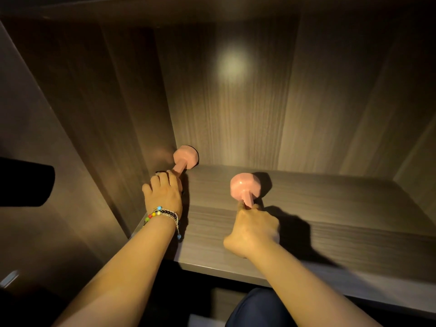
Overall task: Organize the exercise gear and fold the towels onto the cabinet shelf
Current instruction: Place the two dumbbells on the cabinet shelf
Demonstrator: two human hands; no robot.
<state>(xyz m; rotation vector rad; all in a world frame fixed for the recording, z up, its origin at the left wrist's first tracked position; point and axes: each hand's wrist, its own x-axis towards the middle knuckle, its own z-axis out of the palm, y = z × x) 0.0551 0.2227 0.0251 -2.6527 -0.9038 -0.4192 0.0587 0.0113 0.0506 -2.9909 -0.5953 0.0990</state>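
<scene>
A dark brown wooden cabinet [236, 102] fills the view, with a round spot of light on its back wall. Its shelf [330, 220] runs across the lower part.

On the far left, a black thing [23, 182] pokes in from the edge; what it is cannot be told.

Next comes the left hand [162, 194], with bead bracelets [162, 214] on the wrist. Its fingers are curled over the handle of a pink dumbbell [185, 159]. This dumbbell lies in the back left corner of the shelf, and its far end is touching or almost touching the back wall.

To the right, the right hand [253, 228] grips the handle of a second pink dumbbell [245, 187]. Its round end points to the back, near the middle of the shelf. The two dumbbells are apart.

At the bottom, a bit of dark blue cloth [257, 308] shows between the arms.
</scene>
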